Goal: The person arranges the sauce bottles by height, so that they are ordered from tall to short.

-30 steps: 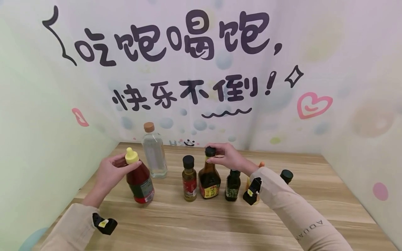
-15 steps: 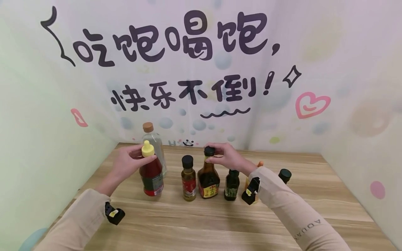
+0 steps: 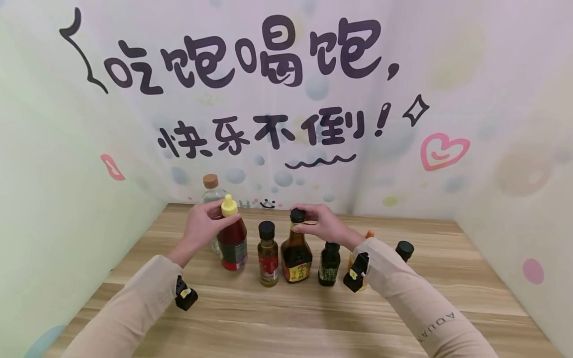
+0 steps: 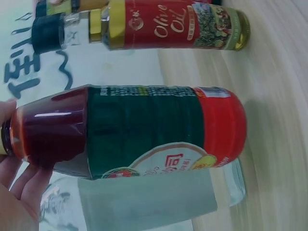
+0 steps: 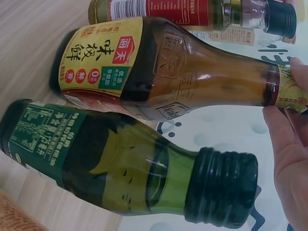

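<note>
My left hand [image 3: 201,226] grips a sauce bottle [image 3: 234,243] just under its yellow nozzle cap; its dark green and red label faces the left wrist camera. The bottle is upright, and I cannot tell whether its base touches the table. At the row's middle, my right hand [image 3: 327,223] pinches the neck of a soy sauce bottle [image 3: 296,253] with a black cap and yellow label. Between the two held bottles stands a small olive oil bottle [image 4: 178,24] with a red label. A green glass bottle [image 5: 130,163] is beside the soy sauce.
Behind the sauce bottle, a clear bottle [image 3: 211,188] with a brown cap is partly hidden. Under my right forearm are an orange-tipped bottle [image 3: 369,234] and a dark-capped bottle [image 3: 405,250], both mostly covered. The wooden table [image 3: 277,318] ends at a printed backdrop.
My left hand has carried the sauce bottle to the right and slightly back, in front of the clear bottle and close to the olive oil. The right hand has stayed on the soy sauce bottle.
</note>
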Available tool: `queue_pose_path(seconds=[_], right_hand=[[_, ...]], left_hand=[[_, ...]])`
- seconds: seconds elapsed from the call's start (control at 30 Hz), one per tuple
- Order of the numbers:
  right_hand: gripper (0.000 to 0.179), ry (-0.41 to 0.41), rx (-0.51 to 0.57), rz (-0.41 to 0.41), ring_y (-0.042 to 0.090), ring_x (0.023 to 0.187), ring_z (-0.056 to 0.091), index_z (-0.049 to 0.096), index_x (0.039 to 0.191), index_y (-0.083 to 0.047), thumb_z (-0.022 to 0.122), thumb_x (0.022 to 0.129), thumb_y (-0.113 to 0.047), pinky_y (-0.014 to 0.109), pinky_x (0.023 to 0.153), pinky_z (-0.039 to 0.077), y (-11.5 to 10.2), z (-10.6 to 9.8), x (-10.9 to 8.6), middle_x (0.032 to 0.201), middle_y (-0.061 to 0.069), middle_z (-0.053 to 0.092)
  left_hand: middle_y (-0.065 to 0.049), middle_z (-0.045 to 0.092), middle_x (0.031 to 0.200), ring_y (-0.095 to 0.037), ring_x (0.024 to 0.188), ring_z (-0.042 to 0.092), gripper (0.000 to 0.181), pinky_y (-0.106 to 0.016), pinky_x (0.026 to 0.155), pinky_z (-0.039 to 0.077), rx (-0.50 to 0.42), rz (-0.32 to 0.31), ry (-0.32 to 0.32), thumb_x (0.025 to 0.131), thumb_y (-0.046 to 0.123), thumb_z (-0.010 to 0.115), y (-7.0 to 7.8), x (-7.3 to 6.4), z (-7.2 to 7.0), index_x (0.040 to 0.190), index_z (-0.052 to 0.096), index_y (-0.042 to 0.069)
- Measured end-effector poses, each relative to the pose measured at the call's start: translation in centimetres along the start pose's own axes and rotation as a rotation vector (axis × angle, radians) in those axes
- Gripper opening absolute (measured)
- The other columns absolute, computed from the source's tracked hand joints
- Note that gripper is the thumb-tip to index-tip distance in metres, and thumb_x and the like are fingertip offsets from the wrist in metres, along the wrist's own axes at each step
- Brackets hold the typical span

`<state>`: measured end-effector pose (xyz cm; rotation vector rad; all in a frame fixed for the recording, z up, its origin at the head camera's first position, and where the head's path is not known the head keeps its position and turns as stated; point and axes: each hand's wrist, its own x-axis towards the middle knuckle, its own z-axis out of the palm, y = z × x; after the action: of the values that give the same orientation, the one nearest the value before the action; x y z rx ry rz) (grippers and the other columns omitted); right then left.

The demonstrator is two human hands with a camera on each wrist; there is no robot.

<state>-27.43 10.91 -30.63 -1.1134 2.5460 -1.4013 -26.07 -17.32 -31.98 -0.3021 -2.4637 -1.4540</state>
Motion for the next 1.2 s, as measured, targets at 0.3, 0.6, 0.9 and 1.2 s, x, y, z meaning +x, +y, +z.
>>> queue_pose_path(seconds=[0.3, 0.6, 0.9, 1.2], right_hand=[[0.037, 0.003, 0.006, 0.004, 0.029, 0.093, 0.060, 0.053, 0.114, 0.004, 0.063, 0.079, 0.001, 0.033, 0.079, 0.049, 0.0, -0.1, 0.1, 0.101, 0.019, 0.059], [0.039, 0.004, -0.017, 0.003, 0.028, 0.092, 0.060, 0.053, 0.116, 0.003, 0.064, 0.079, 0.000, 0.036, 0.078, 0.049, 0.0, 0.0, 0.1, 0.100, 0.019, 0.060], [0.039, 0.005, -0.018, -0.008, 0.025, 0.092, 0.060, 0.053, 0.116, 0.002, 0.065, 0.079, -0.004, 0.031, 0.078, 0.049, 1.9, 0.2, 0.5, 0.101, 0.016, 0.061], [0.039, 0.010, -0.011, 0.014, 0.029, 0.093, 0.060, 0.052, 0.115, 0.004, 0.064, 0.078, 0.001, 0.035, 0.078, 0.049, 0.1, 0.1, 0.1, 0.100, 0.019, 0.060]], left_hand=[[-0.015, 0.058, 0.114, -0.025, 0.102, 0.056, 0.051, -0.037, 0.082, 0.047, -0.066, -0.083, -0.022, 0.076, 0.024, 0.070, 0.1, 1.6, 1.4, 0.121, 0.054, 0.004], [-0.015, 0.059, 0.111, -0.024, 0.098, 0.058, 0.050, -0.036, 0.080, 0.048, -0.062, -0.083, 0.002, 0.075, 0.023, 0.071, 0.1, 2.8, 2.8, 0.118, 0.056, 0.003], [-0.013, 0.061, 0.108, -0.023, 0.096, 0.059, 0.044, -0.037, 0.080, 0.048, -0.011, -0.075, 0.001, 0.077, 0.022, 0.069, -0.1, 3.5, 3.6, 0.116, 0.058, 0.005], [-0.013, 0.062, 0.106, -0.023, 0.094, 0.059, 0.041, -0.037, 0.080, 0.048, 0.013, -0.075, 0.010, 0.078, 0.021, 0.068, -0.8, 4.1, 4.4, 0.114, 0.059, 0.005]])
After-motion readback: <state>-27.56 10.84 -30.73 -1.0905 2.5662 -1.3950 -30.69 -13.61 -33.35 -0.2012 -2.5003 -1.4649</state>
